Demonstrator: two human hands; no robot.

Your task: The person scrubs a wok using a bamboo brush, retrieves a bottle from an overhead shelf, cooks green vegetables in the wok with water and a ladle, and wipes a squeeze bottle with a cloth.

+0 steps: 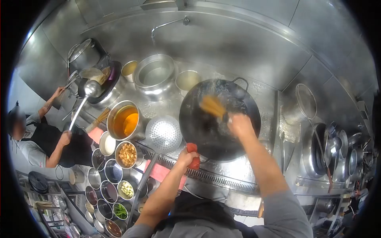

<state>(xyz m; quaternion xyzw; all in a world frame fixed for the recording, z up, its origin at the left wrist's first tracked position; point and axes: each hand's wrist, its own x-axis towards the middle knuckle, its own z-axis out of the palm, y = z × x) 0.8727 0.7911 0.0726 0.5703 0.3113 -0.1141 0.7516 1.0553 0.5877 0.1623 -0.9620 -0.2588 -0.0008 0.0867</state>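
Note:
A large black wok (198,133) sits on the steel stove in front of me, wet inside, with a loop handle on its far rim. My right hand (241,125) is closed around the dark end of a bamboo wok brush (213,106). The brush's bristles are over the inside of the wok, slightly blurred. My left hand (183,159) grips a folded red cloth (193,156) against the wok's near rim; whatever the cloth covers is hidden. Just left of the wok lies a round perforated strainer (163,134).
Left of me stand a pot of orange oil (126,121) and several ingredient pots, one with browned chunks (127,154). A water pot (154,73) sits below a tap (168,25). A co-worker (39,139) holds a ladle (92,88) at another wok. A wire skimmer (306,101) leans on the right.

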